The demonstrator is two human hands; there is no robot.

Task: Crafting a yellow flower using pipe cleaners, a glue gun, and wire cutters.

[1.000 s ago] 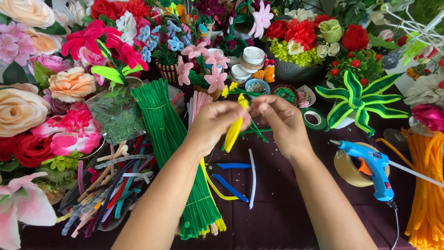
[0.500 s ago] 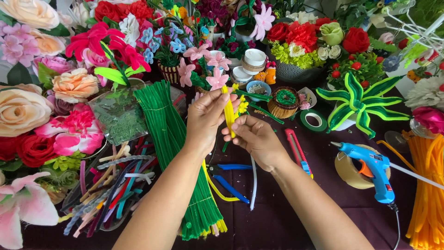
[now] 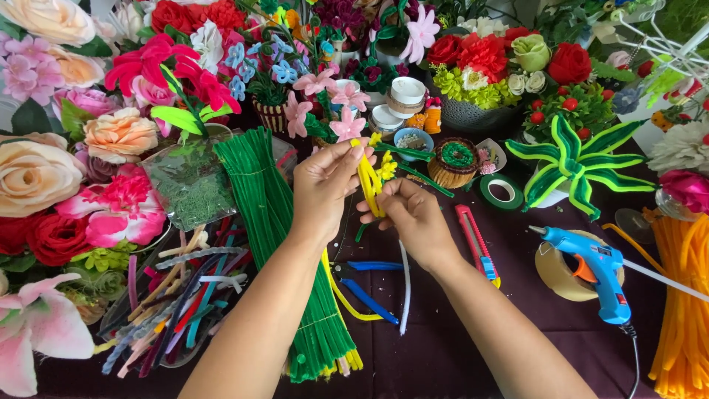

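My left hand (image 3: pixel 325 185) pinches the upper part of a looped yellow pipe cleaner (image 3: pixel 368 185) held upright above the table. My right hand (image 3: pixel 410 218) grips its lower end from the right. A small yellow pipe-cleaner flower (image 3: pixel 385 166) sits just behind the loop. Below my hands lie blue-handled pliers (image 3: pixel 369 284), a white pipe cleaner (image 3: pixel 405 288) and a loose yellow one (image 3: pixel 343 295) on the dark cloth.
A thick bundle of green pipe cleaners (image 3: pixel 284 236) lies at my left. A red utility knife (image 3: pixel 476 244), a blue glue gun (image 3: pixel 594 270), a tape roll (image 3: pixel 557 273) and orange pipe cleaners (image 3: pixel 683 295) are at right. Artificial flowers (image 3: pixel 96 140) crowd the left and back.
The yellow pipe cleaner went from tilted between both hands to upright. My right hand dropped to its lower end and my left hand rose to the top, uncovering the red knife.
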